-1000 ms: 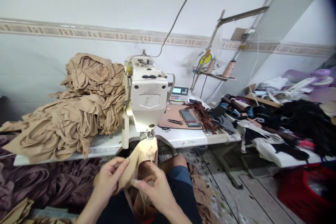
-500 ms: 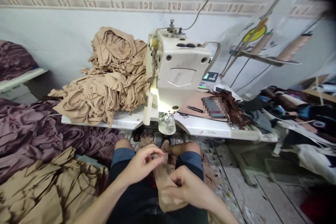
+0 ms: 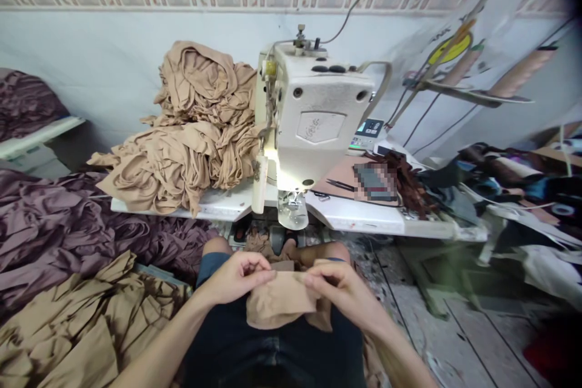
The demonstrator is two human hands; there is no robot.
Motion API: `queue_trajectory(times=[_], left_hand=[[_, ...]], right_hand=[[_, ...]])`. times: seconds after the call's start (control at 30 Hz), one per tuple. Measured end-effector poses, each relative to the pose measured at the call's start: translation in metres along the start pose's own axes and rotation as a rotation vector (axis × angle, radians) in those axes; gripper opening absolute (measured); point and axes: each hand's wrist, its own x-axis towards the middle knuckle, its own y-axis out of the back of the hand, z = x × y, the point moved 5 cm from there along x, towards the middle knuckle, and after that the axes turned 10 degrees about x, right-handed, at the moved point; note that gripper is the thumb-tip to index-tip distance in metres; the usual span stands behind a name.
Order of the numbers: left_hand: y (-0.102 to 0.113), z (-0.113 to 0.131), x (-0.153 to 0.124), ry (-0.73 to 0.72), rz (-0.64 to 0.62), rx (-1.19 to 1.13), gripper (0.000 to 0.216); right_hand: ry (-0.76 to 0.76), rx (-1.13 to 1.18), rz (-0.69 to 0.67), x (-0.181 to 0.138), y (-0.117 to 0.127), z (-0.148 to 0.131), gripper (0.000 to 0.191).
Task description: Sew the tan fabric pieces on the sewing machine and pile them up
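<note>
- Beige fabric piece [image 3: 286,300] is held over the lap [image 3: 268,354], clear of the sewing machine [image 3: 318,157], going by my feed.
- Left hand [image 3: 230,279] and right hand [image 3: 352,294] pinch its upper edge, one each side.
- Step in hand looks to me like squaring that edge up.
- Next move calls for even tension, imo.

No text reads clearly, not even the sewing machine badge [image 3: 321,127].
</note>
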Motion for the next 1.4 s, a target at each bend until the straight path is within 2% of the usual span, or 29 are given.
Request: queue_trajectory(times=[0.13, 0.2, 0.33, 0.43, 0.53, 0.63, 0.77, 0.9, 1.1, 1.4], left_hand=[[0.009, 0.016, 0.002, -0.079, 0.109, -0.097, 0.048], [0.013, 0.023, 0.003, -0.135, 0.15, -0.017, 0.04], [0.021, 0.038, 0.006, -0.294, 0.295, 0.288, 0.031], [0.024, 0.047, 0.01, -0.356, 0.34, 0.34, 0.03], [0.025, 0.056, 0.018, -0.344, 0.355, 0.303, 0.033], [0.026, 0.063, 0.029, -0.301, 0.363, 0.257, 0.036], [0.029, 0.066, 0.046, -0.165, 0.382, 0.206, 0.04], [0.037, 0.068, 0.058, -0.053, 0.471, 0.185, 0.037], [0.041, 0.072, 0.073, -0.128, 0.616, 0.056, 0.027], [0.034, 0.069, 0.094, -0.217, 0.599, -0.009, 0.026]], right_hand=[[-0.075, 0.167, 0.181, 0.009, 0.004, 0.008, 0.056], [-0.057, 0.173, 0.237, 0.009, 0.004, 0.004, 0.056], [0.158, -0.06, 0.34, -0.001, 0.006, -0.029, 0.049], [0.303, -0.233, 0.415, -0.009, 0.007, -0.052, 0.046], [0.328, -0.235, 0.451, -0.006, 0.015, -0.058, 0.043], [0.278, -0.094, 0.485, 0.007, 0.029, -0.051, 0.04], [0.191, 0.101, 0.511, 0.027, 0.047, -0.036, 0.043], [0.164, 0.212, 0.546, 0.039, 0.055, -0.03, 0.049], [0.143, 0.308, 0.595, 0.049, 0.063, -0.022, 0.051], [0.178, 0.361, 0.634, 0.057, 0.073, -0.027, 0.051]])
